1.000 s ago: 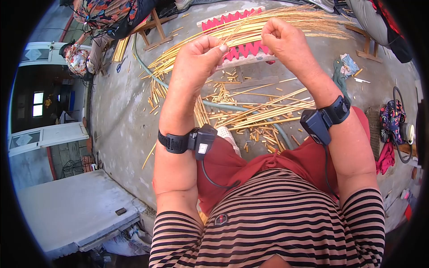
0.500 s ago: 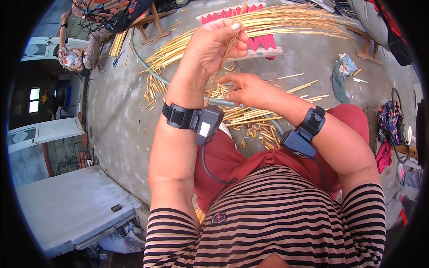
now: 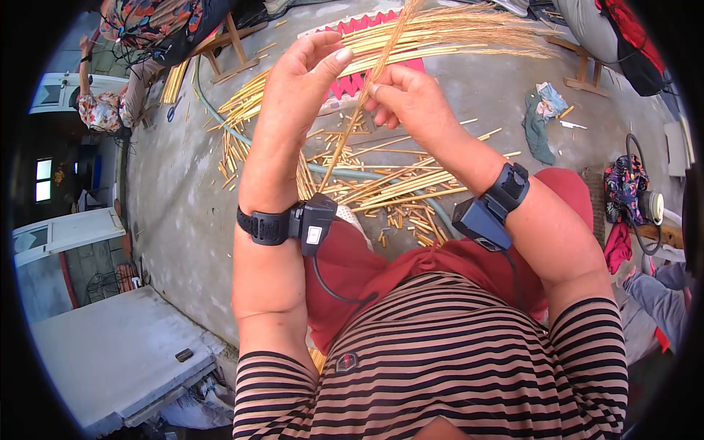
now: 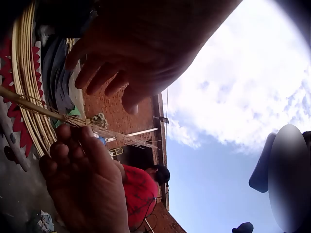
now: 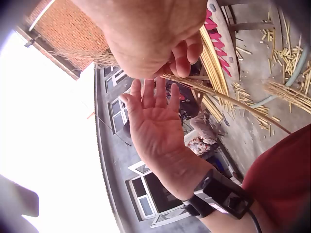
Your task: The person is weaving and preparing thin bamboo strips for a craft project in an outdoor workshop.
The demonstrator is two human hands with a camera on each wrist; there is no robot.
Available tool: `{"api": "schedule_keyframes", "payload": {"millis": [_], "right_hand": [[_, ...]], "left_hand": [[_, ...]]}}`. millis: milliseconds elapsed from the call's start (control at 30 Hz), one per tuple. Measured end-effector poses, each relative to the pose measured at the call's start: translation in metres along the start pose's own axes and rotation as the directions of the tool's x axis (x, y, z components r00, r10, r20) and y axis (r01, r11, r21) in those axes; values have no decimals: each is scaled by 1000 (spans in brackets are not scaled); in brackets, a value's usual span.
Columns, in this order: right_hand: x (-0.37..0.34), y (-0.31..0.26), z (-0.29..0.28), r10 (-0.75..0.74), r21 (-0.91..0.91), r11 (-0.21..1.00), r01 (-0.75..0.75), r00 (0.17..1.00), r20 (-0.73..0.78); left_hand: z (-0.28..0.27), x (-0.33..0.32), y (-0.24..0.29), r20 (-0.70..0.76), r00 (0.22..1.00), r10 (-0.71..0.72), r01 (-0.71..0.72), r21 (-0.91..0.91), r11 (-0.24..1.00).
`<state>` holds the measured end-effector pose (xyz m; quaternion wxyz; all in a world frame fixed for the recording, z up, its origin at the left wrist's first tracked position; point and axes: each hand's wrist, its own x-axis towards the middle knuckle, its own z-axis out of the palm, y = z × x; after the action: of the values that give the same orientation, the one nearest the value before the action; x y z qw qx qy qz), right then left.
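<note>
My right hand (image 3: 411,103) pinches a thin straw stalk with a feathery brush top (image 3: 392,45), which slants from upper right down toward my left forearm. My left hand (image 3: 297,77) is beside the stalk, fingers apart and holding nothing. In the left wrist view the right hand (image 4: 87,179) grips the stalk (image 4: 41,109) below its wispy end, and the left hand (image 4: 141,53) hangs above it. The right wrist view shows the left palm (image 5: 158,128) facing up with fingers spread. Behind the hands a bundle of stalks (image 3: 455,37) lies over a rack with pink zigzag cloth (image 3: 345,89).
Cut stalk pieces (image 3: 411,220) and long stalks (image 3: 411,183) litter the concrete floor, crossed by a grey-green hose (image 3: 213,110). Cloths (image 3: 539,128) lie at the right. A pale slab (image 3: 110,345) stands at lower left. Other people are around, one in a floral top (image 3: 103,110).
My right hand dropped from the rack toward my lap, then rose and took hold of the stalk. My left hand, which held it half a second ago, has let go and moved left.
</note>
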<state>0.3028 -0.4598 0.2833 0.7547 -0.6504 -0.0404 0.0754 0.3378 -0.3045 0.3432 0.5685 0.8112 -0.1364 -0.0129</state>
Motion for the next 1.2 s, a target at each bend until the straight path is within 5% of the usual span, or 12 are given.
{"api": "schedule_keyframes", "payload": {"millis": [100, 233, 400, 600, 700, 800, 900, 933, 1033, 1200], "right_hand": [[5, -7, -18, -25, 86, 996, 33, 996, -89], [2, -19, -27, -62, 131, 989, 75, 993, -96], [3, -31, -32, -126, 17, 992, 126, 991, -39], [10, -31, -37, -216, -374, 911, 173, 973, -78], [8, -31, -34, -418, -585, 766, 266, 898, -139], [14, -31, -45, -566, -715, 628, 306, 811, -150], [19, -35, -56, -572, -712, 638, 294, 800, -181], [22, -30, -61, -562, -726, 626, 283, 810, -169], [23, -32, -60, -261, -305, 938, 163, 912, -316], [10, -19, -37, 3, -80, 997, -8, 998, -55]], "left_hand": [[6, -10, -5, 169, 976, -141, 129, 78, 989], [25, -23, -7, 134, 957, -256, 247, 82, 966], [27, -30, 2, 78, 976, -205, 210, -63, 976], [21, -34, 3, 64, 980, -186, 193, -136, 972], [21, -35, 8, 46, 984, -175, 179, -122, 976], [20, -37, 13, 35, 982, -186, 189, -124, 974], [12, -38, 15, 45, 966, -256, 260, -201, 945], [10, -38, 11, 51, 965, -257, 262, -221, 939], [6, -36, 5, 48, 964, -261, 264, -246, 933], [9, -33, -3, 29, 971, -239, 238, -272, 933]]}}
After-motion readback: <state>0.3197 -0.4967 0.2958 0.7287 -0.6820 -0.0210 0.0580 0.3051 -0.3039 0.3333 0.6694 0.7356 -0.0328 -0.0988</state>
